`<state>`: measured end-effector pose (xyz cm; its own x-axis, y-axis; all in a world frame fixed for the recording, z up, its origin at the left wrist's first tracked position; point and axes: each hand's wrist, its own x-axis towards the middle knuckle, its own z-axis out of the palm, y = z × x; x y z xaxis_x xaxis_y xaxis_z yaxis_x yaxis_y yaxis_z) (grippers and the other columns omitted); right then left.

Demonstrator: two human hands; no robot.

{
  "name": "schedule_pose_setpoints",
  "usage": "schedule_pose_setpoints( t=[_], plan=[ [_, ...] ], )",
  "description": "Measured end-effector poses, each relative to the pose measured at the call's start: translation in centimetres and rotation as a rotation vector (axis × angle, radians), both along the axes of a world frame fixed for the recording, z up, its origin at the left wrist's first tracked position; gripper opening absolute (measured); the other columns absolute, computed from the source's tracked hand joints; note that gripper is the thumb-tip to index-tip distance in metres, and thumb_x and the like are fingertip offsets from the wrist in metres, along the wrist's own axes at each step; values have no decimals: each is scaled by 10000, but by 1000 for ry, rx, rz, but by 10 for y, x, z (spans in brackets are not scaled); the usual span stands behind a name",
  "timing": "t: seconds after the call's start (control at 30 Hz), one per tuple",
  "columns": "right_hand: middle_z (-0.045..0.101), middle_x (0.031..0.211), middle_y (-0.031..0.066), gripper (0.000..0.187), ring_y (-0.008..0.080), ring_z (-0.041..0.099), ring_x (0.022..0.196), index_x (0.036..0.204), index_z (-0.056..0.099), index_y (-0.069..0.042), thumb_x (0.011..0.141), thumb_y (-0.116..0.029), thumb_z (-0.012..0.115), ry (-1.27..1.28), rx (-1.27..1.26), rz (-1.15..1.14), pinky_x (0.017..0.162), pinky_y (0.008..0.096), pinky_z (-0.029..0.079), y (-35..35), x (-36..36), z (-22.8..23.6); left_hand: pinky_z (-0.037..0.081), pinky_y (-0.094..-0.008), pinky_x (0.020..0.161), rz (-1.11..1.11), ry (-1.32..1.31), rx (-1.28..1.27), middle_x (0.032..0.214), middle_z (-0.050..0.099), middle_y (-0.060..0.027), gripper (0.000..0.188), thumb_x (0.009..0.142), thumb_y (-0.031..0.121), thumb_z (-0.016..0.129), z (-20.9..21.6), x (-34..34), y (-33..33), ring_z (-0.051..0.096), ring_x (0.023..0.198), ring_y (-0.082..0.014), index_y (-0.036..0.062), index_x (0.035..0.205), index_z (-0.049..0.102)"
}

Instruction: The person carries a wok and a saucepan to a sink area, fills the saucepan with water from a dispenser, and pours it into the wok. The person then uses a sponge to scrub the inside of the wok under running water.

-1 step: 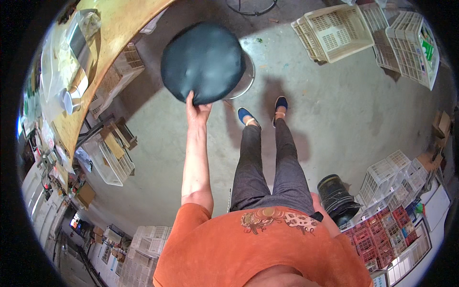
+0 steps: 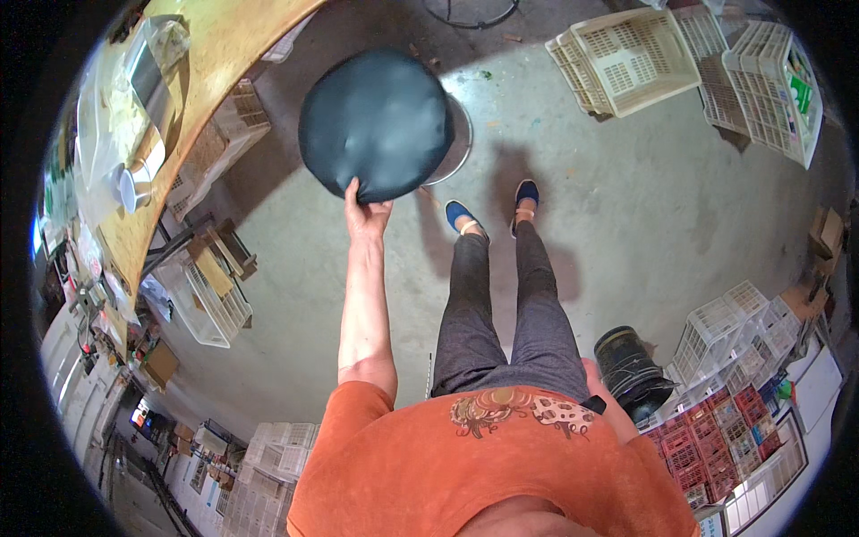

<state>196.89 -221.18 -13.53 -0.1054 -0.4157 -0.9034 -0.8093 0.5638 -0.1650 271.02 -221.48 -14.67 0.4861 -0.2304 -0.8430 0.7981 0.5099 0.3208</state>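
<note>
A stool with a round, black padded seat (image 2: 376, 125) stands on the floor ahead, slightly to my left. Part of its metal ring (image 2: 467, 148) shows past the seat's right side. My left hand (image 2: 365, 215) grips the seat's near edge, thumb on top and the other fingers curled beneath, mostly out of sight. Beside my right hip hangs my right arm (image 2: 617, 416), bent close to the body. A dark band (image 2: 592, 404) shows near its wrist, and the fingers are hidden.
A wooden table (image 2: 215, 54) with plastic bags is at the left. Cream plastic crates (image 2: 635, 63) stand far right, with more by the left table. At the right are a black bucket (image 2: 631, 367) and red crates (image 2: 698, 447). A dark metal ring (image 2: 474, 22) lies at the top.
The seat has shifted slightly toward me and to the left, and my left hand has come with it, still gripping its edge. My right arm stays at my side.
</note>
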Motion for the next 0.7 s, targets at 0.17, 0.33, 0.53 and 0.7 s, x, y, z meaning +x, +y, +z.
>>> schedule_pose_setpoints(
  t=[0.17, 0.33, 0.53, 0.7],
  plan=[
    [636, 689, 95, 264, 142, 557, 658, 809, 649, 19, 831, -224, 546, 120, 40, 123, 624, 335, 443, -18, 2, -1, 362, -481, 1012, 9, -96, -27, 1295, 489, -70, 581, 744, 211, 678, -40, -17, 81, 456, 1200, -289, 88, 1264, 450],
    [619, 660, 73, 277, 133, 548, 631, 765, 646, 18, 831, -237, 562, 90, 13, 135, 604, 331, 445, -37, 43, 27, 418, -456, 921, -12, 39, 77, 1225, 530, -63, 518, 720, 231, 660, -67, -47, 173, 501, 1121, -280, 98, 1191, 493],
    [635, 678, 70, 306, 122, 556, 633, 763, 657, 16, 836, -267, 566, 138, 51, 210, 605, 330, 451, -62, 95, 60, 464, -455, 821, 38, 154, 200, 1117, 583, -67, 384, 733, 227, 640, -100, -98, 226, 560, 985, -268, 121, 1088, 539],
    [642, 699, 132, 327, 194, 597, 648, 762, 652, 22, 826, -286, 563, 118, 6, 202, 639, 353, 460, -76, 108, 64, 443, -432, 834, 12, 278, 471, 1056, 595, -49, 291, 801, 241, 608, -121, -105, 229, 561, 969, -226, 128, 1064, 550]
  ],
)
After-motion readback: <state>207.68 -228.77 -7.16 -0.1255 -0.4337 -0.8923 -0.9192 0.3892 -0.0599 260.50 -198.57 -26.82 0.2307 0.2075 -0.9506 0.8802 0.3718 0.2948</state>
